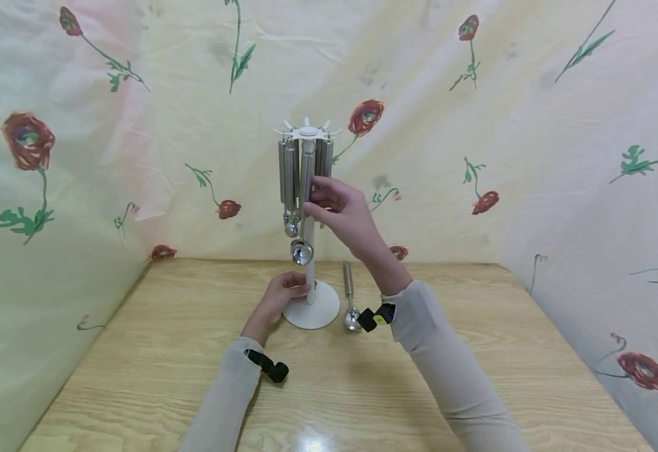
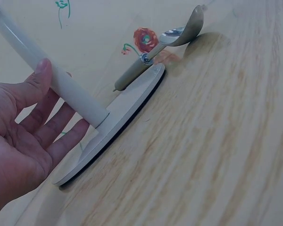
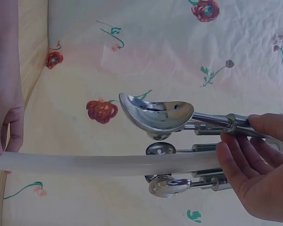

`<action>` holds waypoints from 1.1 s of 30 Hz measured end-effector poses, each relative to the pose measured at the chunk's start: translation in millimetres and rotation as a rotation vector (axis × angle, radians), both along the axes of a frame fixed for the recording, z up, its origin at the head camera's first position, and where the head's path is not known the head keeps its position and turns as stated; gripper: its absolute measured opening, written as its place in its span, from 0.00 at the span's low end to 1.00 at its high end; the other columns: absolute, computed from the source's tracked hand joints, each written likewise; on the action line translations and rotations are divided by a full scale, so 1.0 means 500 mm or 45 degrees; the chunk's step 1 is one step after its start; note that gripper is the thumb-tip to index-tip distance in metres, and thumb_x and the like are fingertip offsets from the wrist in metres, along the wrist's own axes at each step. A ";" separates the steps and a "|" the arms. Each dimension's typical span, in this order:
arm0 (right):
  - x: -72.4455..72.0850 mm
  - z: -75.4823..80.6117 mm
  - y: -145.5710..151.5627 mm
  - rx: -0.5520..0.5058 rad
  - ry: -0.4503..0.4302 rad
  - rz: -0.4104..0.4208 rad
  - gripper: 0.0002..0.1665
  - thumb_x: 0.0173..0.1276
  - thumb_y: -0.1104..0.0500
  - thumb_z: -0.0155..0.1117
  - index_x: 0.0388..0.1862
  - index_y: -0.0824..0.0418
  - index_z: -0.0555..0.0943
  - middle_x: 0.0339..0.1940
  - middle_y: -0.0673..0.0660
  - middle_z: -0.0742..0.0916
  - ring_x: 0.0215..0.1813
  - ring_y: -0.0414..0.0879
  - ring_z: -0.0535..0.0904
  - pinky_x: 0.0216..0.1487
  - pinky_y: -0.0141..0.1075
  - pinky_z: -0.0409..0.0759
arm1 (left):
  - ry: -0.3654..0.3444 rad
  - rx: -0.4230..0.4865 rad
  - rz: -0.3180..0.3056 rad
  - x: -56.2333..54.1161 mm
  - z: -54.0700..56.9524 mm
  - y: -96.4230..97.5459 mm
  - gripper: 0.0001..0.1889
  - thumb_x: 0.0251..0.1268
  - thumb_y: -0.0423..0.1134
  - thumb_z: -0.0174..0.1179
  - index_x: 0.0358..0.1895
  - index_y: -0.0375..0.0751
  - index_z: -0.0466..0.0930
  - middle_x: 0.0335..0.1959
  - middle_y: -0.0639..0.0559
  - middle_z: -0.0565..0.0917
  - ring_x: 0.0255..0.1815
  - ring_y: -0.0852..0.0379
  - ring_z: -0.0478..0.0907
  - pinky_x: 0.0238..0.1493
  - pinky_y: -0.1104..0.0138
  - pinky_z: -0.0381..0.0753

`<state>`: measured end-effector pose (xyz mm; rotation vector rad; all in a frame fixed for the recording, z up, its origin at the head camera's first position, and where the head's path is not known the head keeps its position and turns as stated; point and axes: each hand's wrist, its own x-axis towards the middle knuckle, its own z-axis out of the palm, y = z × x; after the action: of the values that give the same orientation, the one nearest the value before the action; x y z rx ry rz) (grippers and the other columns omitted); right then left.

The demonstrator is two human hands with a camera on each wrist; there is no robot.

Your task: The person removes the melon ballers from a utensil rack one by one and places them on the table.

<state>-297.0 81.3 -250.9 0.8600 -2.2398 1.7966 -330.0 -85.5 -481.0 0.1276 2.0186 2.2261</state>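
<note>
A white utensil stand (image 1: 319,317) with a round base and a hooked top stands on the table, several metal-handled utensils hanging from it. Low on its pole, my left hand (image 1: 280,294) holds on, thumb on one side and fingers behind, as the left wrist view shows. My right hand (image 1: 353,220) pinches the handle of a shiny ice cream scoop (image 3: 155,117) at the front of the stand. That scoop hangs bowl-down, its handle top up at the hooks. Right of the base, another scoop (image 1: 352,319) lies on the table, bowl toward me.
Behind the hanging scoop, smaller metal utensil heads (image 3: 170,186) cluster close to the pole. Flower-patterned cloth (image 1: 419,125) closes off the back and both sides of the wooden table (image 1: 165,351).
</note>
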 end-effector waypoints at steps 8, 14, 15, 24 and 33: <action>-0.001 -0.001 -0.003 -0.003 0.036 0.004 0.26 0.69 0.65 0.69 0.66 0.65 0.79 0.52 0.66 0.88 0.47 0.47 0.86 0.43 0.30 0.85 | 0.014 -0.002 0.015 0.000 -0.001 0.000 0.13 0.67 0.27 0.64 0.53 0.28 0.81 0.49 0.44 0.86 0.47 0.57 0.83 0.53 0.63 0.87; -0.003 -0.001 -0.001 -0.024 0.026 0.020 0.23 0.70 0.65 0.69 0.63 0.66 0.80 0.51 0.66 0.88 0.47 0.44 0.85 0.45 0.29 0.84 | 0.013 -0.016 0.017 0.000 -0.002 -0.001 0.13 0.67 0.27 0.65 0.53 0.29 0.82 0.48 0.46 0.86 0.47 0.57 0.82 0.54 0.62 0.87; -0.003 -0.001 0.000 -0.030 0.023 0.025 0.23 0.69 0.65 0.69 0.62 0.67 0.81 0.51 0.65 0.88 0.46 0.44 0.85 0.45 0.29 0.84 | 0.010 -0.018 0.017 0.000 -0.002 -0.001 0.13 0.67 0.28 0.65 0.53 0.29 0.82 0.48 0.46 0.86 0.47 0.57 0.82 0.54 0.62 0.87; -0.007 -0.004 0.001 -0.088 0.004 0.059 0.21 0.69 0.66 0.69 0.59 0.68 0.81 0.44 0.56 0.87 0.43 0.43 0.84 0.44 0.29 0.84 | 0.007 -0.016 0.003 0.000 -0.001 0.000 0.13 0.67 0.29 0.66 0.53 0.32 0.83 0.51 0.45 0.87 0.49 0.56 0.83 0.56 0.61 0.86; -0.007 0.004 0.000 -0.153 0.035 0.097 0.19 0.67 0.69 0.69 0.56 0.71 0.81 0.41 0.53 0.87 0.41 0.42 0.83 0.42 0.31 0.85 | 0.026 -0.015 -0.019 0.000 -0.002 -0.003 0.14 0.68 0.30 0.66 0.54 0.30 0.82 0.48 0.48 0.87 0.48 0.58 0.83 0.58 0.58 0.86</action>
<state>-300.3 81.0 -248.7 0.9518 -2.0852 1.9178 -329.9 -86.8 -481.9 0.1643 2.0343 2.2122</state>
